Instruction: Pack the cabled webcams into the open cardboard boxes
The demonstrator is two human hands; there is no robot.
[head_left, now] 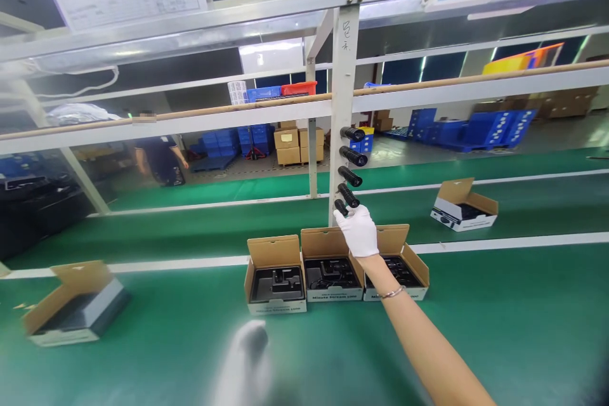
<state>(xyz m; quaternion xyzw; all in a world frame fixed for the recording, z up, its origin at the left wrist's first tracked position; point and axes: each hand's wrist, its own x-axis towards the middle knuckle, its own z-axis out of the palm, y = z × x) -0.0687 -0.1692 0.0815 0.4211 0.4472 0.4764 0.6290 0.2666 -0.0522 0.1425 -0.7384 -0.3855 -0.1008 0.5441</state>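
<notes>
My right hand [359, 231], in a white glove, reaches up to the upright post. Its fingers close around the end of the lowest black ribbed cylinder [340, 206]. More such cylinders [353, 156] stick out of the post above it in a column. Below the hand, three open cartons stand side by side: a left carton [277, 307], a middle carton [334, 295] and a right carton [419, 292], with black trays and black parts inside. My left hand [242, 365], also white-gloved, is badly blurred at the bottom, in front of the left carton. A dark patch shows at its fingertips; its fingers are not readable.
The green work surface [499, 323] carries another open carton [66, 311] at the left and one [465, 209] at the far right. The white post [343, 76] and a cross rail [214, 117] stand in front. Beyond are a person [162, 158], brown boxes [288, 149] and blue crates.
</notes>
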